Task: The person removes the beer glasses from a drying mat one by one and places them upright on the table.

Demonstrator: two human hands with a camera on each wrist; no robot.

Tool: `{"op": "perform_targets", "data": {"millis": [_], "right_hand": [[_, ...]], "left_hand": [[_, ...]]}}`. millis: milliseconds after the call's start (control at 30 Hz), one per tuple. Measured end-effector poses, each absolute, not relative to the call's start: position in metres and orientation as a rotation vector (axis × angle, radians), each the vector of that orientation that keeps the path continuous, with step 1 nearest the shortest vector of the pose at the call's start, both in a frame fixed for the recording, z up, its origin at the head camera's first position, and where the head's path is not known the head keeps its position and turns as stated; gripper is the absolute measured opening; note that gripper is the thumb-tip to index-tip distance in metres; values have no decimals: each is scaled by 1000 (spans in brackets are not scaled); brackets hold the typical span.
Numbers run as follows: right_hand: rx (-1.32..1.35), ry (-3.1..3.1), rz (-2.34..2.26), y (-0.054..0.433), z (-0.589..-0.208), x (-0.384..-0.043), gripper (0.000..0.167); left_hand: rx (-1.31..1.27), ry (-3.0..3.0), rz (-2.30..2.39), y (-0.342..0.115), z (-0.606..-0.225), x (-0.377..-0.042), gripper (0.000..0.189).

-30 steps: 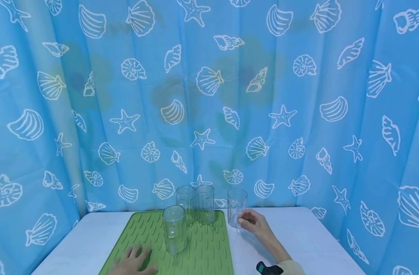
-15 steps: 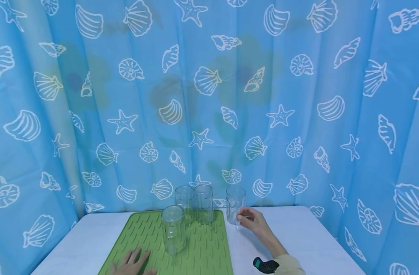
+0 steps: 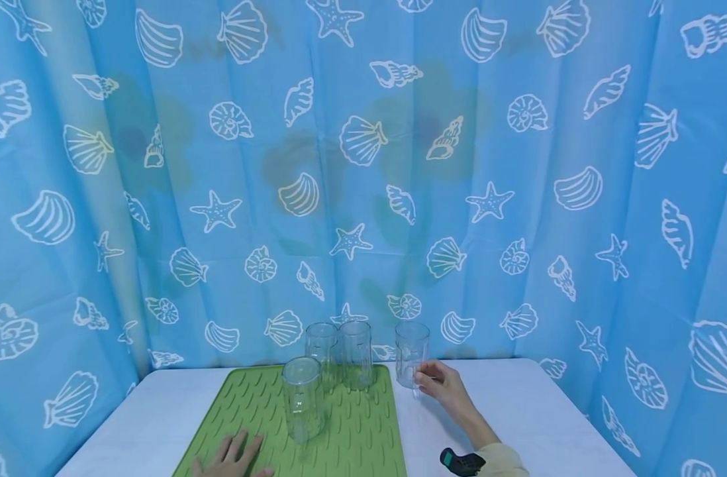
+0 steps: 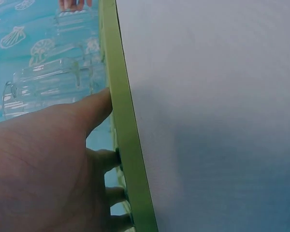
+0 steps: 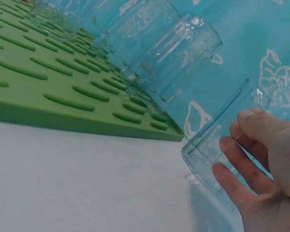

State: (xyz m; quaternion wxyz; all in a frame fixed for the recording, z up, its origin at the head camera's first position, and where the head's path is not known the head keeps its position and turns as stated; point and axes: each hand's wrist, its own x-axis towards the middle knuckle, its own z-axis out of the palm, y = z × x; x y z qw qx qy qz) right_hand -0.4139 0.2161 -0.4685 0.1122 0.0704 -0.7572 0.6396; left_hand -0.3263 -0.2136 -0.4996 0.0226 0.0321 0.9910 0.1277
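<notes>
A right hand has its thumb and fingers bent in and pinches the side of a clear glass. That glass is tall and upright, with a round rim and see-through walls, and it is at the far part of the white table, just beside the right edge of a green mat. I can't tell if its bottom touches the table. The mat looks soft and rubbery, with lots of long, thin oval bumps in rows and a smooth, thick edge. The left hand rests on the near part of the mat with its fingers spread apart, holding nothing. Three more see-through glasses stand upright on the mat. The front glass is nearest to the left hand. The back left glass and the back right glass are side by side near the far edge, but I can't tell if they touch. A smooth black band and a pale cloth sleeve are by the right wrist. Behind everything hangs a folded blue curtain with white shells and starfish.
</notes>
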Motion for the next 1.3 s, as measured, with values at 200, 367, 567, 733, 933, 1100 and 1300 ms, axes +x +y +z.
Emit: {"op": "perform_targets", "data": {"millis": [200,367,567,733,933,1100,1300], "right_hand": [[132,-2214,1806,212,-470,-410,27],[36,-2230,1734,210,-470,-408,28],[-30,-2214,1772,207,-465,-405,27],[-26,-2196,1825,200,-457,-400,24],[42,-2183,1850,191,-451,-394,21],[109,-2222,1841,187,-446,-390,20],[298,-2277,1810,179,-433,-383,20]], "left_hand": [[87,3061,403,-212,-500,-324,93],[86,3044,409,-212,-497,-323,92],[101,3037,397,-211,-493,-323,91],[99,3029,386,-212,-494,-323,92],[91,3022,380,-212,-496,-324,94],[89,3008,389,-213,-496,-325,94],[95,2991,409,-214,-492,-325,93]]}}
